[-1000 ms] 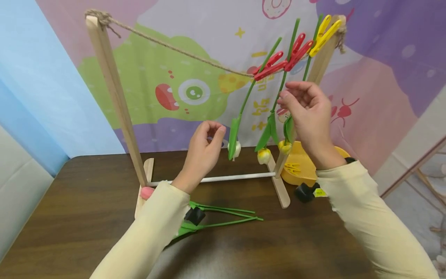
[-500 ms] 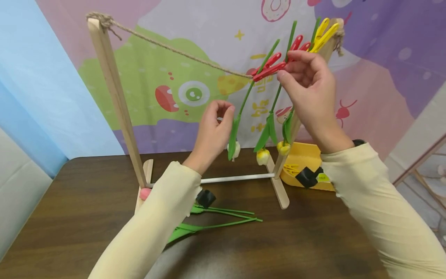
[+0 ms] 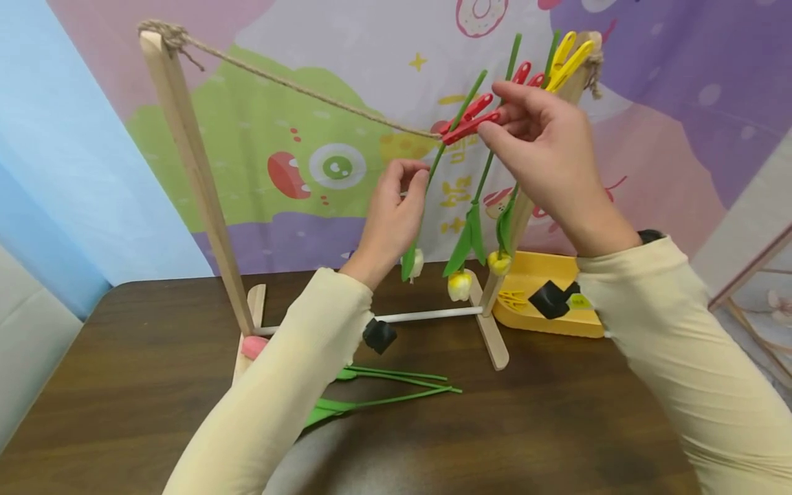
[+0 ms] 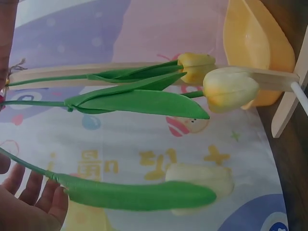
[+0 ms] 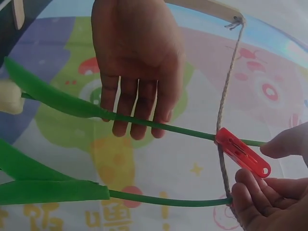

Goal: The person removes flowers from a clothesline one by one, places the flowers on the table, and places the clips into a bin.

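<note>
It is better that the right hand [image 3: 547, 155], half spread around the red clip [image 5: 240, 151] on the rope [image 5: 226, 86] toward right, pinch impossible to tell, adjusts gently while the left hand [image 3: 396, 216], relaxed, steadies the white flower's [image 4: 202, 173] stem [image 5: 187, 131].

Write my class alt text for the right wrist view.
A person's right grip is close to a red clothespin holding a green flower stem to a rope; the open left grip is beside that stem. Another stem runs below.
</note>
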`<state>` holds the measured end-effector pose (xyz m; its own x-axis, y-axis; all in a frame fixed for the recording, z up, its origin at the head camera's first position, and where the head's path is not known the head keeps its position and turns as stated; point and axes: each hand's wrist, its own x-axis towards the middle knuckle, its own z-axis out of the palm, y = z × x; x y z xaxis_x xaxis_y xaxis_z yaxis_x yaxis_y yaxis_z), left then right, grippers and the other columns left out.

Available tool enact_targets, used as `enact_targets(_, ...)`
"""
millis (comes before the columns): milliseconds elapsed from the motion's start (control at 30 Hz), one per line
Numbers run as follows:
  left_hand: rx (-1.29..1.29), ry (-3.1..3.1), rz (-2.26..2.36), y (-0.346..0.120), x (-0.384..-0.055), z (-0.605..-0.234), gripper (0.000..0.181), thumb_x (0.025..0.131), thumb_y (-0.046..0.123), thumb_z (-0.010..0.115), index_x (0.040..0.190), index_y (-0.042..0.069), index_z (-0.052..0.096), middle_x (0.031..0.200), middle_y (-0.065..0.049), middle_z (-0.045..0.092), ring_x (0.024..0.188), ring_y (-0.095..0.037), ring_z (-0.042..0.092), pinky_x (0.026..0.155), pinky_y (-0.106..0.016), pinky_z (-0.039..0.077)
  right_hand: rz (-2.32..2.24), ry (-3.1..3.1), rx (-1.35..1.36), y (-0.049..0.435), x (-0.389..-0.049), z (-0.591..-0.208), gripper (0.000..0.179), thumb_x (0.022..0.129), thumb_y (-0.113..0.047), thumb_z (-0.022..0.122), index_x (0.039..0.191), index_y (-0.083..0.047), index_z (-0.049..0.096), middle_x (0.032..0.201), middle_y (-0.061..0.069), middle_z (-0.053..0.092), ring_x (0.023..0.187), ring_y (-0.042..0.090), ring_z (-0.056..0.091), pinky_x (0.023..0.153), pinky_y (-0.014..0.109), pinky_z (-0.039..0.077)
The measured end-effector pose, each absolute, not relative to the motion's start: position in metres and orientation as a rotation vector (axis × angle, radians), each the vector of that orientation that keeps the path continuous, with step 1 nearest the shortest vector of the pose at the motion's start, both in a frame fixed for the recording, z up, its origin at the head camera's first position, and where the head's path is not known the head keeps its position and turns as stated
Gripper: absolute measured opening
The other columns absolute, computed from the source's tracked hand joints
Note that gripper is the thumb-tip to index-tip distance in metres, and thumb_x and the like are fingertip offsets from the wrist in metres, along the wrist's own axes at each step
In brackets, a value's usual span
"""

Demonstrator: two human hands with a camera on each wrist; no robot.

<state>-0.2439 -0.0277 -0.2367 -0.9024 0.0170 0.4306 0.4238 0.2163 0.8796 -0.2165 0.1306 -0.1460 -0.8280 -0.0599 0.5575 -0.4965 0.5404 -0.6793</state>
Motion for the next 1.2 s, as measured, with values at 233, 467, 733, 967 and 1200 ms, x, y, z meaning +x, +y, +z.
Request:
enact_targets(233, -0.487, -2.142, -1.774, -0.024, -0.243, -0.236, 0.029, 0.101, 0.019, 0.037, 0.121, 0.004, 0.052, 0.113, -0.011, 0.06, 0.107, -0.018, 0.057, 0.091, -0.028, 0.045, 1.193, -2.37, 0.436, 0.129, -0.216, -0.142, 0.04, 0.087, -0.019, 0.064, 0.125, -0.008, 0.06, 0.084, -0.011, 0.057, 0.077, 0.002, 0.056, 0.069, 0.012, 0.044)
enact_targets(467, -0.567, -2.097, -1.84, -0.019, -0.242, -0.234, 0.028, 0.101, 0.016, 0.035, 0.116, 0.0, 0.053, 0.111, -0.012, 0.06, 0.097, -0.02, 0.058, 0.086, -0.028, 0.047, 1.265, -2.374, 0.444, 0.132, -0.215, -0.14, 0.038, 0.086, -0.02, 0.066, 0.121, -0.005, 0.062, 0.082, -0.012, 0.061, 0.073, 0.0, 0.062, 0.067, 0.011, 0.047)
enact_targets(733, -0.602, -2.056, -1.899, -0.014, -0.239, -0.231, 0.026, 0.101, 0.012, 0.034, 0.113, -0.002, 0.052, 0.106, -0.014, 0.058, 0.089, -0.02, 0.055, 0.083, -0.028, 0.048, 1.258, -2.387, 0.437, 0.136, -0.216, -0.14, 0.037, 0.086, -0.022, 0.067, 0.118, -0.004, 0.063, 0.081, -0.013, 0.063, 0.072, 0.002, 0.064, 0.068, 0.012, 0.048)
enact_targets(967, -0.632, -2.036, -1.894, -0.012, -0.238, -0.228, 0.03, 0.101, 0.013, 0.035, 0.122, -0.001, 0.051, 0.104, -0.012, 0.057, 0.085, -0.017, 0.05, 0.077, -0.029, 0.045, 1.242, -2.364, 0.478, 0.138, -0.217, -0.139, 0.031, 0.086, -0.02, 0.068, 0.112, -0.002, 0.065, 0.077, -0.014, 0.063, 0.07, 0.004, 0.064, 0.066, 0.012, 0.048)
enact_targets(1200, -0.629, -2.075, -1.781, -0.011, -0.238, -0.226, 0.029, 0.102, 0.017, 0.033, 0.116, 0.001, 0.053, 0.096, -0.008, 0.054, 0.078, -0.016, 0.043, 0.07, -0.021, 0.036, 1.265, -2.344, 0.486, 0.141, -0.216, -0.138, 0.028, 0.084, -0.021, 0.07, 0.106, -0.004, 0.067, 0.079, -0.012, 0.065, 0.07, 0.005, 0.062, 0.066, 0.015, 0.047)
